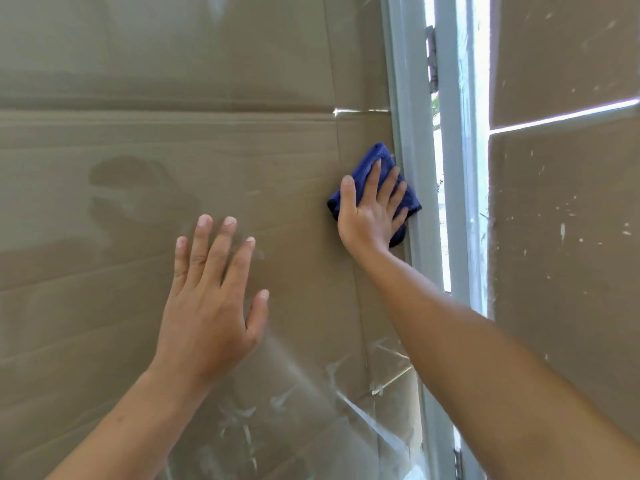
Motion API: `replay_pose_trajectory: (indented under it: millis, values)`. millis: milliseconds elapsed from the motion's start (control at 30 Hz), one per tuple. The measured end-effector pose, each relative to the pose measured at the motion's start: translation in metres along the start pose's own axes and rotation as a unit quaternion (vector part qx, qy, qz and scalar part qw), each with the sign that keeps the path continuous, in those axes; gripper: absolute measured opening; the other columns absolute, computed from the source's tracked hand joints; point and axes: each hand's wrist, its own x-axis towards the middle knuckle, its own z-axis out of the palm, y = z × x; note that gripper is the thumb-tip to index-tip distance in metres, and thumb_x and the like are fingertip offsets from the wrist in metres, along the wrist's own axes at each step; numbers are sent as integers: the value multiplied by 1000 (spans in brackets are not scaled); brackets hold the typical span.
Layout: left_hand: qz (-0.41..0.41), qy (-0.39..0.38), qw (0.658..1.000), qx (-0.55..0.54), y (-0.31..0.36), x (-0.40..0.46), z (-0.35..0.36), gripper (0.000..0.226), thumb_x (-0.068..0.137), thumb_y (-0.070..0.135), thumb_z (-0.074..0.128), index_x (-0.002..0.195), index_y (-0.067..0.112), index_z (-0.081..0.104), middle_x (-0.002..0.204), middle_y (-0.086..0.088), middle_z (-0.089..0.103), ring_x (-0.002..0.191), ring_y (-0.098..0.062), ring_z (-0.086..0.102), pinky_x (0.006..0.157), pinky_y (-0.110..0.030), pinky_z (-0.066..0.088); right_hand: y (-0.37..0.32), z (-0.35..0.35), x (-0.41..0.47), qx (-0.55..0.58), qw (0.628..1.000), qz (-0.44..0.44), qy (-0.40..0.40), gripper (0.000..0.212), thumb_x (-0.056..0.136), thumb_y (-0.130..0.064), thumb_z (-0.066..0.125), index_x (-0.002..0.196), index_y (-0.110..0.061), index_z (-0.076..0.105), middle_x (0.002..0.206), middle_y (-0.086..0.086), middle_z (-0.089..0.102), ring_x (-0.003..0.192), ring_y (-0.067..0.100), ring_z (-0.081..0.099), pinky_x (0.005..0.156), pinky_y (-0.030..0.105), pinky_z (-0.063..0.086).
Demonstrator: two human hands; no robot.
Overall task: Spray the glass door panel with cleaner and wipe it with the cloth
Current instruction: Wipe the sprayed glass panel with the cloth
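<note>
A person's right hand (372, 209) presses a folded blue cloth (375, 188) flat against the glass door panel (173, 133), right beside the grey door frame (412, 168). Its fingers (389, 187) lie straight and spread over the cloth. The left hand (207, 306) rests flat on the glass, lower and to the left, fingers straight, holding nothing. Brown cardboard (104, 64) shows behind the glass.

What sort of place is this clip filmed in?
Probably a home or building under renovation, at a doorway: a glass door panel backed by cardboard, a paint-flecked grey door frame with a hinge, daylight through the gap.
</note>
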Motion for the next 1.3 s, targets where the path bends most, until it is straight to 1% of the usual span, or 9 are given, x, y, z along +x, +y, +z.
replay_pose_trajectory:
  millis: [167, 367, 533, 667, 800, 1000, 1067, 1200, 1300]
  values:
    - [-1, -7, 1000, 4, -2, -1, -4, 65, 89, 38, 47, 141, 0, 48, 158, -20, 28, 152, -35, 9, 122, -54, 8, -10, -12, 23, -3, 999, -47, 1, 71, 103, -65, 20, 161, -34, -5, 170, -1, -16, 155, 18, -20, 122, 47, -18]
    - [0, -37, 999, -7, 9, -30, 6, 70, 86, 34, 55, 146, 0, 41, 160, -19, 26, 152, -35, 6, 123, -52, 5, 62, 5, -31, -22, 998, -65, -6, 72, 100, -66, 16, 161, -34, -4, 170, -1, -14, 155, 15, -20, 124, 45, -14]
    - [9, -71, 997, -12, 27, -60, 20, 69, 86, 35, 53, 145, 0, 43, 160, -19, 25, 152, -35, 7, 122, -55, 9, 119, 19, -83, -12, 998, -46, -30, 69, 95, -67, 12, 151, -39, -18, 169, -1, -17, 154, 15, -22, 124, 42, -15]
    - [5, -95, 995, 5, 30, -81, 29, 68, 87, 36, 51, 144, 0, 45, 160, -20, 24, 152, -36, 8, 122, -56, 10, 160, 35, -121, -4, 999, -10, -39, 69, 95, -66, 13, 149, -37, -19, 164, -8, -23, 153, 13, -25, 124, 42, -17]
    - [10, -104, 994, 20, 36, -92, 37, 68, 85, 34, 57, 143, 0, 47, 160, -21, 24, 151, -38, 9, 121, -57, 8, 194, 48, -159, 14, 997, 61, -53, 75, 92, -69, 11, 150, -33, -18, 165, -6, -23, 152, 11, -25, 124, 42, -16]
    - [-7, -91, 996, 18, 38, -96, 43, 68, 86, 33, 57, 143, -1, 46, 161, -20, 22, 152, -37, 8, 122, -55, 5, 195, 59, -190, 69, 981, 176, -40, 94, 82, -74, 10, 159, -24, -11, 169, -3, -18, 154, 14, -20, 124, 42, -15]
    - [-8, -86, 996, 6, 37, -96, 44, 68, 85, 32, 57, 143, -1, 45, 161, -20, 22, 152, -37, 8, 122, -54, 5, 184, 63, -195, 67, 985, 154, -45, 88, 88, -70, 15, 157, -24, -13, 167, -3, -20, 154, 15, -21, 124, 44, -15]
    - [-15, -70, 997, -8, 35, -96, 45, 68, 86, 31, 56, 144, -2, 44, 161, -19, 22, 152, -35, 9, 123, -52, 4, 178, 77, -222, 5, 999, -9, -46, 77, 98, -59, 24, 155, -21, -11, 164, 0, -19, 153, 16, -24, 123, 40, -17]
    - [-18, -66, 998, -16, 35, -97, 46, 68, 86, 31, 56, 144, -2, 43, 161, -18, 22, 152, -33, 9, 123, -51, 3, 176, 76, -213, 42, 997, 52, -38, 81, 92, -65, 21, 156, -25, -10, 165, -6, -18, 152, 8, -22, 124, 39, -16]
